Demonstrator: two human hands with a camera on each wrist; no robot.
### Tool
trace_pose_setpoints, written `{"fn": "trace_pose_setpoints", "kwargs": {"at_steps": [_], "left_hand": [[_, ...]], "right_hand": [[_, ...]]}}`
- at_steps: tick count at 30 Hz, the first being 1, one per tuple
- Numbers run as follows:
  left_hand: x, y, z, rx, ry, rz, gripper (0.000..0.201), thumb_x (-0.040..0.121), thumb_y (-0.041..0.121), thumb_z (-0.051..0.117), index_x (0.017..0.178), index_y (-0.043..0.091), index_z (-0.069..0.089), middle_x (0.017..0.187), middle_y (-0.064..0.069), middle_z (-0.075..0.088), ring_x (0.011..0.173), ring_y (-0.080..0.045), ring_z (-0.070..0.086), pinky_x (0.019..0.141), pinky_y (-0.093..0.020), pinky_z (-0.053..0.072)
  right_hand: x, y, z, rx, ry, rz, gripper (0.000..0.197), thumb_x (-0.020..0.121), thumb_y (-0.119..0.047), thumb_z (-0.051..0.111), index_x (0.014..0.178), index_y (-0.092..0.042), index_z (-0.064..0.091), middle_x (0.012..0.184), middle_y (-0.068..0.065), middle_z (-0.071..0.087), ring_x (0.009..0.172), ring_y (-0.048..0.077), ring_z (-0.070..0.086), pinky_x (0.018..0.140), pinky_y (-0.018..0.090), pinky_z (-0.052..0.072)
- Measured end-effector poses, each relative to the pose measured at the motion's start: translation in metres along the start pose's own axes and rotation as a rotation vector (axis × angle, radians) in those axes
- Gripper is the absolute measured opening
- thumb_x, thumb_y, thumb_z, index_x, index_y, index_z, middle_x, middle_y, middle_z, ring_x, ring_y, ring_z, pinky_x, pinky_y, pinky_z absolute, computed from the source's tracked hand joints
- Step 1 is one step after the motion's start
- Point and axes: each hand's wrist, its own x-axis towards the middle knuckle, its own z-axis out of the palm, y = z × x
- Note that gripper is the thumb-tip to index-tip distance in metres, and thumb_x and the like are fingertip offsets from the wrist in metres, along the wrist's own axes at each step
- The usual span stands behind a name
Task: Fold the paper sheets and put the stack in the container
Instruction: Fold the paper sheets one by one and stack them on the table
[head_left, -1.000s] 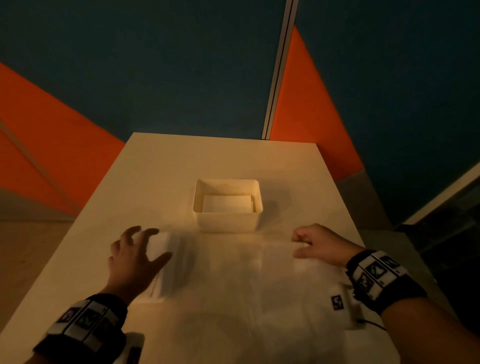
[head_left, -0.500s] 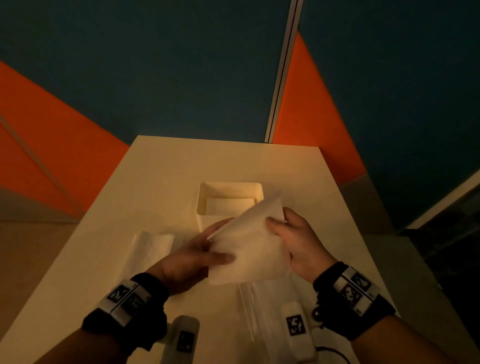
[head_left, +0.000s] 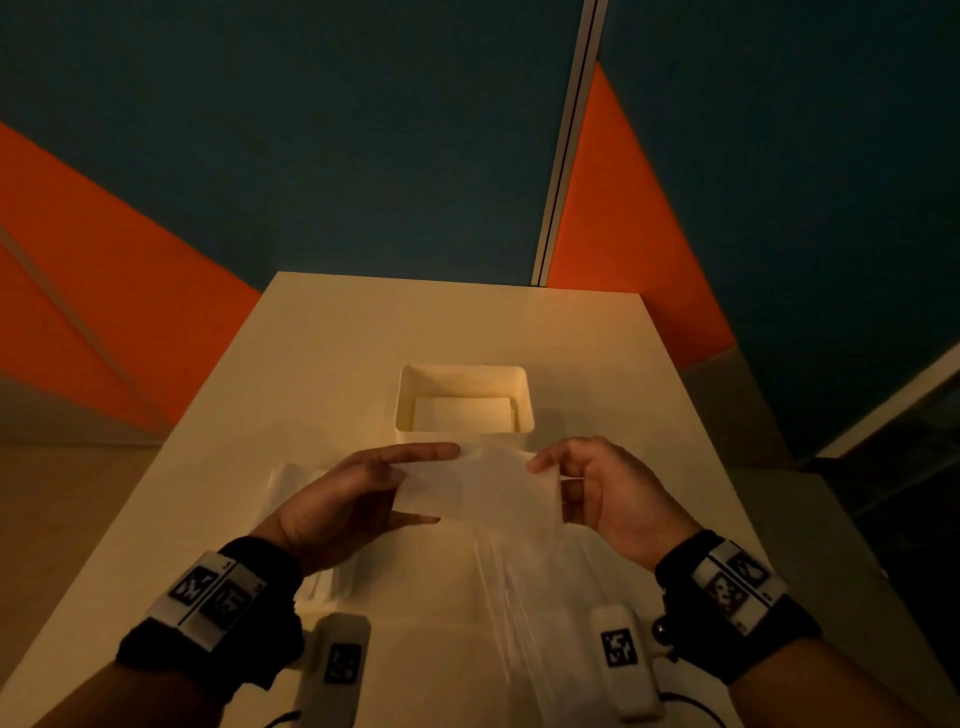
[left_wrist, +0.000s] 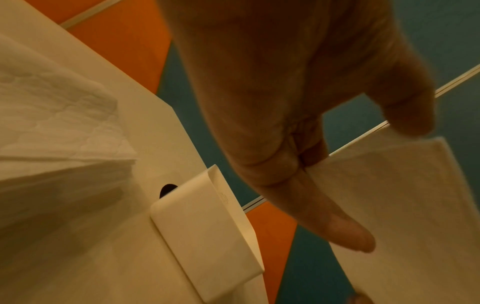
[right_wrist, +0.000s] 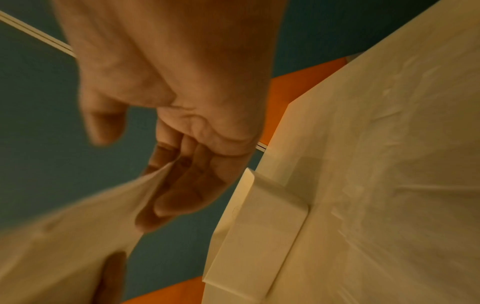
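Open container (head_left: 524, 415) mouth (one folded sheet (head_left: 460, 413) low inside), bare table (head_left: 441, 322) around and beyond it

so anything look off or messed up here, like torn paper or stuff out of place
Nothing stands out. Both hands hold one paper sheet in the air, left hand and right hand at opposite ends. The container sits upright with folded paper inside, and a paper stack lies at the left.

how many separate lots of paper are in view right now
3. One sheet held above the table between the left hand and right hand; a stack on the table under the left hand; folded paper inside the container. Sheet counts within lots are hidden.
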Motion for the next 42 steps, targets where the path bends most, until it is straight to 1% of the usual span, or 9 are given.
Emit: {"fn": "trace_pose_setpoints", "kwargs": {"at_steps": [3, 7, 12, 16, 20, 23, 29, 34, 42], "left_hand": [[-0.007, 0.008, 0.009, -0.010, -0.043, -0.014, 0.080, 0.051, 0.059, 0.080, 0.116, 0.015, 0.068, 0.128, -0.007, 0.061, 0.116, -0.031, 0.058, 0.090, -0.035, 0.052], [-0.011, 0.016, 0.016, 0.059, -0.017, -0.016, 0.086, 0.037, 0.066, 0.081, 0.110, 0.021, 0.071, 0.124, -0.003, 0.064, 0.111, -0.029, 0.061, 0.087, -0.035, 0.054], [-0.009, 0.019, 0.006, 0.086, 0.016, -0.015, 0.072, 0.045, 0.063, 0.080, 0.110, 0.032, 0.070, 0.117, -0.005, 0.066, 0.107, -0.028, 0.063, 0.087, -0.037, 0.055], [-0.002, 0.019, 0.006, 0.321, -0.025, -0.070, 0.028, 0.073, 0.017, 0.074, 0.098, 0.031, 0.075, 0.108, 0.004, 0.070, 0.103, -0.013, 0.063, 0.086, -0.029, 0.053], [0.000, 0.005, 0.011, 0.457, -0.154, -0.212, 0.041, 0.080, -0.007, 0.063, 0.099, 0.028, 0.075, 0.112, 0.015, 0.068, 0.103, -0.002, 0.062, 0.084, -0.016, 0.049], [-0.010, -0.010, -0.005, 0.391, 0.075, -0.147, 0.040, 0.082, -0.007, 0.062, 0.104, 0.024, 0.074, 0.109, 0.015, 0.069, 0.099, -0.005, 0.064, 0.078, -0.021, 0.054], [-0.043, -0.023, -0.053, 0.229, 0.678, 0.043, 0.038, 0.087, -0.004, 0.055, 0.115, 0.022, 0.063, 0.112, 0.003, 0.060, 0.096, -0.027, 0.062, 0.070, -0.036, 0.059], [-0.052, -0.036, -0.080, 0.404, 0.791, -0.070, 0.040, 0.088, -0.004, 0.057, 0.116, 0.023, 0.061, 0.114, -0.009, 0.056, 0.091, -0.035, 0.062, 0.080, -0.042, 0.054], [-0.046, -0.069, -0.104, 1.285, 0.763, -0.165, 0.039, 0.077, 0.010, 0.073, 0.115, 0.016, 0.067, 0.131, -0.019, 0.050, 0.106, -0.043, 0.052, 0.094, -0.047, 0.042]], "right_hand": [[0.000, 0.002, 0.004, -0.177, 0.026, -0.083, 0.020, 0.076, -0.002, 0.072, 0.089, -0.014, 0.065, 0.082, 0.009, 0.067, 0.075, 0.020, 0.063, 0.057, 0.026, 0.049], [0.000, 0.001, 0.007, -0.158, -0.010, -0.097, 0.048, 0.082, 0.009, 0.063, 0.113, -0.026, 0.055, 0.088, 0.008, 0.071, 0.079, 0.017, 0.068, 0.062, 0.031, 0.055], [-0.001, -0.004, 0.016, -0.147, -0.061, -0.104, 0.049, 0.086, 0.007, 0.058, 0.118, -0.030, 0.051, 0.088, 0.012, 0.070, 0.079, 0.018, 0.067, 0.064, 0.032, 0.055], [0.002, -0.003, 0.023, -0.202, -0.148, -0.062, 0.047, 0.084, 0.006, 0.062, 0.116, -0.028, 0.054, 0.091, 0.021, 0.065, 0.081, 0.027, 0.063, 0.066, 0.034, 0.054], [0.006, 0.007, 0.028, -0.299, -0.254, 0.032, 0.045, 0.084, 0.003, 0.064, 0.116, -0.025, 0.054, 0.090, 0.018, 0.066, 0.077, 0.025, 0.064, 0.063, 0.033, 0.054], [0.007, 0.014, 0.021, -0.361, -0.163, 0.084, 0.034, 0.087, 0.001, 0.060, 0.114, -0.018, 0.053, 0.079, 0.011, 0.066, 0.064, 0.021, 0.064, 0.052, 0.028, 0.051], [0.013, 0.036, -0.023, -0.453, 0.175, 0.147, 0.017, 0.087, -0.002, 0.059, 0.102, -0.011, 0.057, 0.074, 0.011, 0.066, 0.061, 0.022, 0.061, 0.054, 0.029, 0.046], [0.018, 0.052, -0.052, -0.593, 0.305, 0.222, 0.013, 0.085, -0.003, 0.058, 0.095, -0.012, 0.059, 0.077, 0.013, 0.065, 0.063, 0.021, 0.059, 0.054, 0.027, 0.044], [0.016, 0.053, -0.089, -1.181, 0.293, 0.276, 0.028, 0.075, -0.006, 0.065, 0.093, -0.025, 0.055, 0.088, -0.004, 0.055, 0.087, 0.019, 0.056, 0.070, 0.024, 0.046]]}}
